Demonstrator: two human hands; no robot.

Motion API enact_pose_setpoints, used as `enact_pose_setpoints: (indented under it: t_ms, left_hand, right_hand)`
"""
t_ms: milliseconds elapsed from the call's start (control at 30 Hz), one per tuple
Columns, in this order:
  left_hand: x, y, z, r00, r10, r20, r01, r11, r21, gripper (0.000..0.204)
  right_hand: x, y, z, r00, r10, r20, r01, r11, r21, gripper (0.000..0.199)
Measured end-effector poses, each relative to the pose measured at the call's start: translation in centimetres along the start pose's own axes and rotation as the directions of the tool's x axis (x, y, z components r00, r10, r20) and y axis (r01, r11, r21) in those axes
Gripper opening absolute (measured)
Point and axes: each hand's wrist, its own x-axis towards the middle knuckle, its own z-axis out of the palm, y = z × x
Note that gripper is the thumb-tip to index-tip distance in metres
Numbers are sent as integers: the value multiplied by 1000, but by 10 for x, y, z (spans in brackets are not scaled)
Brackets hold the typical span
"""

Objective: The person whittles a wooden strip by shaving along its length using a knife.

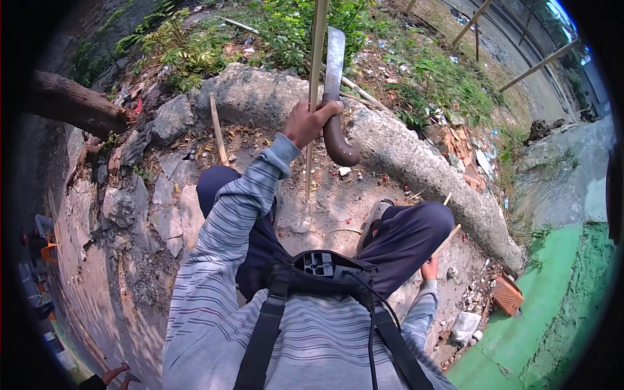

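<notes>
At twelve o'clock, above our knees, we grip a machete and a bamboo strip together.

Our left hand [311, 122] wraps tight around the curved brown handle of the machete [334, 97], blade pointing up, with the thin bamboo strip [314, 97] upright just beside it against the fingers. Down at four o'clock our right hand [429, 268] closes on another bamboo stick [447, 239] by our knee. Behind runs a rough concrete curb [403, 153].
</notes>
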Motion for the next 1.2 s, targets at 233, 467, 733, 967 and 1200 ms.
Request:
enact_pose_setpoints:
  t_ms: [233,467,733,967,1200]
  left_hand:
    - [-40,12,17,997,78,10,-78,996,53,46]
    - [-86,39,48,990,140,10,-141,983,121,51]
    - [-116,9,58,966,255,38,-257,957,136,45]
    - [-89,-25,78,962,245,125,-270,926,263,58]
    - [-58,-40,69,972,233,26,-233,972,-16,72]
  right_hand:
    - [-57,-326,17,825,-528,-203,565,773,287,41]
    - [-136,-443,143,509,-690,515,591,715,373,58]
    - [-136,-428,205,426,-594,683,591,754,287,50]
    - [-119,-398,220,515,-476,713,107,861,497,21]
    - [-59,-353,207,543,-371,753,-475,605,640,31]
